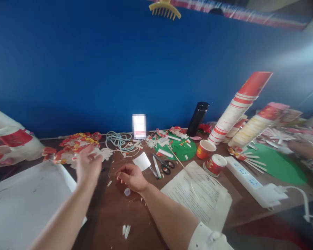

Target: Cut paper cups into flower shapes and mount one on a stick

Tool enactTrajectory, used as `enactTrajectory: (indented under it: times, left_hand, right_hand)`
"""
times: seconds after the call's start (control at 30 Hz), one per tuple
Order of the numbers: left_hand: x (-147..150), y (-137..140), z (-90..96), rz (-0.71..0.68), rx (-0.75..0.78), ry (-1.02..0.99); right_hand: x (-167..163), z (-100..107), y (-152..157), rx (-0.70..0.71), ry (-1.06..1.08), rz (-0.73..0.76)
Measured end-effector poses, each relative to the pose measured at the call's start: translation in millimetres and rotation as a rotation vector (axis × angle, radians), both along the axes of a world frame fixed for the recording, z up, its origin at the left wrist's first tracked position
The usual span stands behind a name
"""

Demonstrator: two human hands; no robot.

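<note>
My left hand (89, 164) is slightly blurred, with its fingers apart beside white cut paper pieces (105, 155) at the edge of a red, yellow and white heap of paper scraps (79, 142). No held thing shows in it. Near the table's middle, my right hand (132, 177) has its fingers curled in towards the thumb. Whatever they may hold is hidden. Just below those fingers lies a small clear round cap (127, 191). Behind that hand is a white paper square (142, 161). Scissors (165, 165) with black handles and a white pen (157, 167) lie to its right.
A printed sheet (198, 194) lies under my right forearm's side. Paper cups (206, 148), leaning cup stacks (237, 107), a black flask (198, 118) and a power strip (243, 173) stand or lie rightward. A large white sheet (28, 205) covers the left; a coiled cable (118, 140) lies behind.
</note>
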State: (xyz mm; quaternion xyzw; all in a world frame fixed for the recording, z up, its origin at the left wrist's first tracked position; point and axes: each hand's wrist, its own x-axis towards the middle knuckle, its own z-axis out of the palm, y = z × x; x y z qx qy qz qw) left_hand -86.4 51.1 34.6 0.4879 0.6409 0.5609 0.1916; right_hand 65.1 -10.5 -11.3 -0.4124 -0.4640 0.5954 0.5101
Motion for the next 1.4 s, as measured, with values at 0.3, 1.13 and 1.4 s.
enactTrajectory:
  times: [0.3, 1.13, 1.4]
  left_hand:
    - [79.8, -39.8, -44.7, -0.071, 0.280, 0.046]
    - [66.1, -28.4, -65.2, -0.087, 0.358, 0.308]
    - [68.3, -32.4, -60.9, -0.092, 0.309, 0.362]
  right_hand:
    - [7.8, -14.8, 7.8, 0.124, 0.003, -0.168]
    - [5.0, -11.2, -1.1, 0.362, -0.302, -0.407]
    - [8.4, -10.3, -0.2, 0.472, -0.479, -0.501]
